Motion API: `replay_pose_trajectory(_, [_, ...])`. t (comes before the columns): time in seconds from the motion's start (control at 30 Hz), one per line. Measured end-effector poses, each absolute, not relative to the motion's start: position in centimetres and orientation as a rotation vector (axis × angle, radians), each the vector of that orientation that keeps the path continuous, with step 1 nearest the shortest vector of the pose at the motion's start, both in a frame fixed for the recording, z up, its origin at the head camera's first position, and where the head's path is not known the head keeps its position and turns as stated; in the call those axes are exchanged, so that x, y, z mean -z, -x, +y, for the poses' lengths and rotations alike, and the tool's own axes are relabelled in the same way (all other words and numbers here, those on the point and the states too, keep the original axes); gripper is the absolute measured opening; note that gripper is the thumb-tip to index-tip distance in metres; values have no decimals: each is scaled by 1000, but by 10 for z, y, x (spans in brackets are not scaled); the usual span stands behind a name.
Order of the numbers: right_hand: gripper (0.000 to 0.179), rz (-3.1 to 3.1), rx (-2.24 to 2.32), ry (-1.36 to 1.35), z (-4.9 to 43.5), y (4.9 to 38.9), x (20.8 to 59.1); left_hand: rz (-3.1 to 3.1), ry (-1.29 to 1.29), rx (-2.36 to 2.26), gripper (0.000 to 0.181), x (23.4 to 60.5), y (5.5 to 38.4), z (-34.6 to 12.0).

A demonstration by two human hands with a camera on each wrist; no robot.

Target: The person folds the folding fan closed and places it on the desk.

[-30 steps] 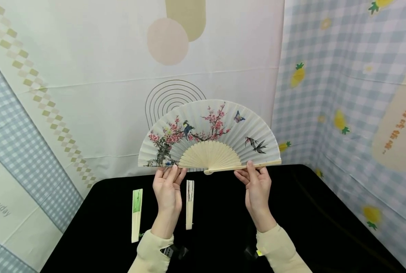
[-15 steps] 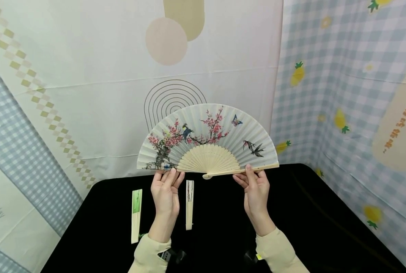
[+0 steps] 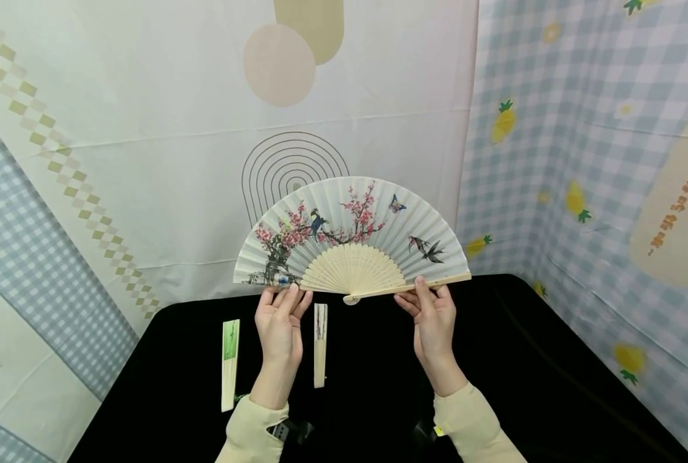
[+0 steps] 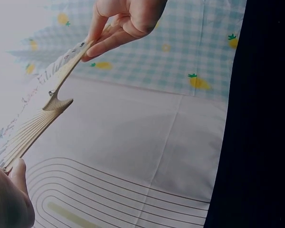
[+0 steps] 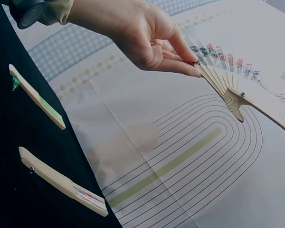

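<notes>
At the left, a slim folded fan with pale wooden ribs and a green leaf point(image 3: 229, 365) lay on the black cloth-covered table point(image 3: 373, 373), its green end pointing away. Next, the left hand point(image 3: 280, 331) pinched the left edge of a spread, half-round white fan with pink blossoms and birds point(image 3: 352, 218), thumb and fingers drawn together. Beyond that wrist lay a folded pale wooden fan with a dark-branched white leaf point(image 3: 319, 346), printed end away. The spread fan was held up in the air, long axis left to right, arc upward, pivot lowest, both straight edges sloping slightly down to it. Rightmost, the right hand point(image 3: 435, 328) pinched its right guard stick, fingers and thumb closed together.
</notes>
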State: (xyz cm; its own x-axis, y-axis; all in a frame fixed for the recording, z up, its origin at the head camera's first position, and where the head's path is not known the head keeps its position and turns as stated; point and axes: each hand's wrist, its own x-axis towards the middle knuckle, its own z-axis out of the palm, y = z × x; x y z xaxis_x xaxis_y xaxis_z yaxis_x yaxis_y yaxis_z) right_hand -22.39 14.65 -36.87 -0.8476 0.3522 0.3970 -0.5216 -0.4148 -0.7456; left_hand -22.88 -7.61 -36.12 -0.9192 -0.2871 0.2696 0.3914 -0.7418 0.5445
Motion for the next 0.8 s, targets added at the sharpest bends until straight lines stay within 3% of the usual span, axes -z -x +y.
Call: replay_pose_trajectory(0.8, [27,-1360,-2252,-226,148,211,359,-949,247,2621,16,356,219,-76])
